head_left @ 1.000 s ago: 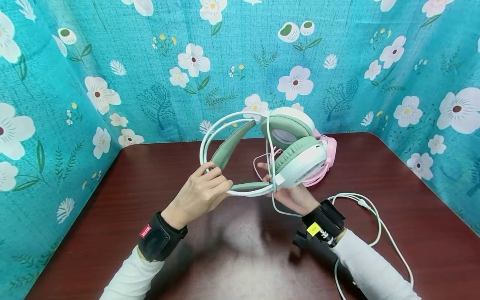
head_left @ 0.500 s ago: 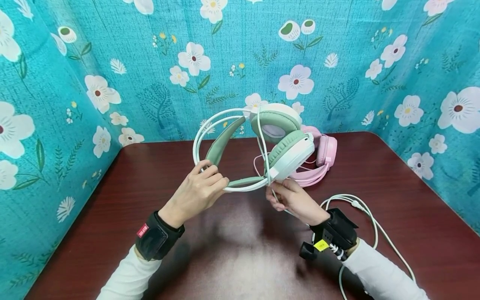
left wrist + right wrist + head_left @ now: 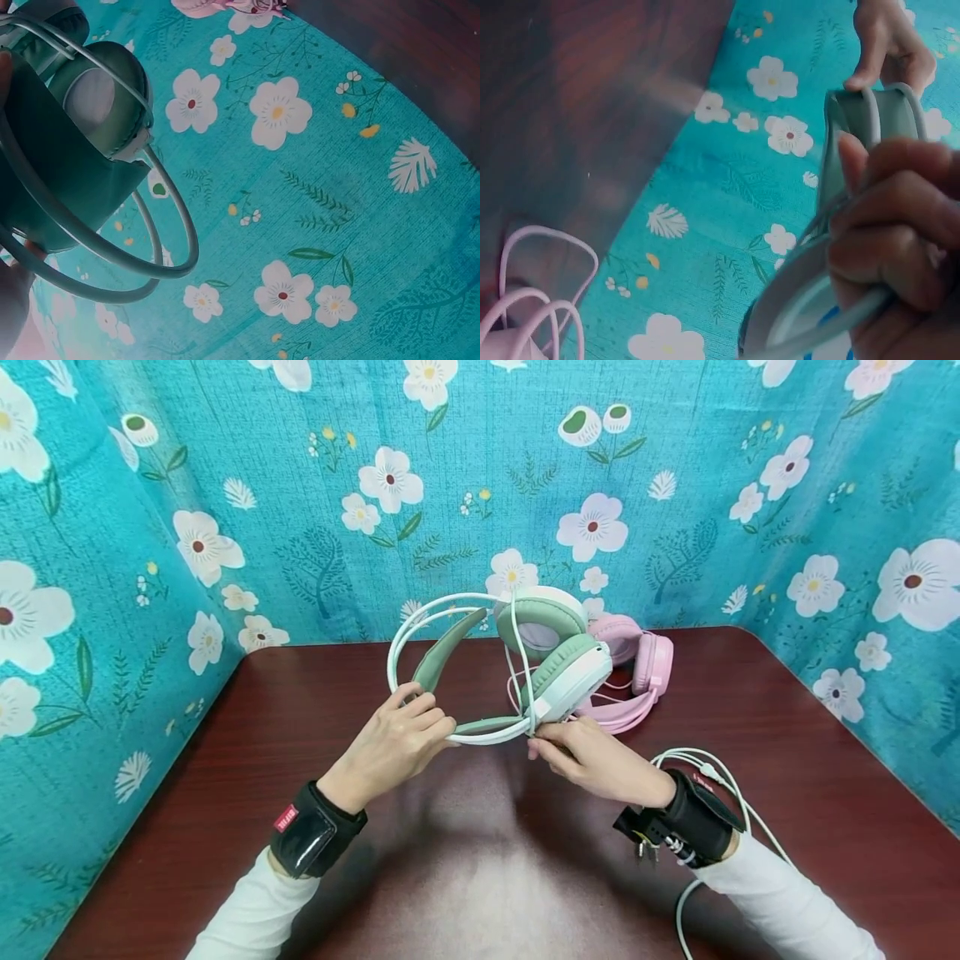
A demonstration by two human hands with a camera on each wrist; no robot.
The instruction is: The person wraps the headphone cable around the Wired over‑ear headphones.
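Wrapping the thin white cable (image 3: 514,625) round the white over-ear headphones with sage-green pads (image 3: 579,681) above the dark-red wooden desk (image 3: 315,718), I'd judge: left grip (image 3: 401,737) clamped on the headband, right grip (image 3: 600,760) curled round cable, next probably another snug pass.

A turquoise curtain (image 3: 480,410), printed with white blossoms, green sprigs and pale fronds, runs from eight o'clock over twelve to four. Below it spreads a dark red-brown wood-grain table (image 3: 300,735), a pale glare at six o'clock. Toward its one o'clock lie pink over-ear headphones (image 3: 630,714), with loops of pink cable (image 3: 536,228) at their nine o'clock.
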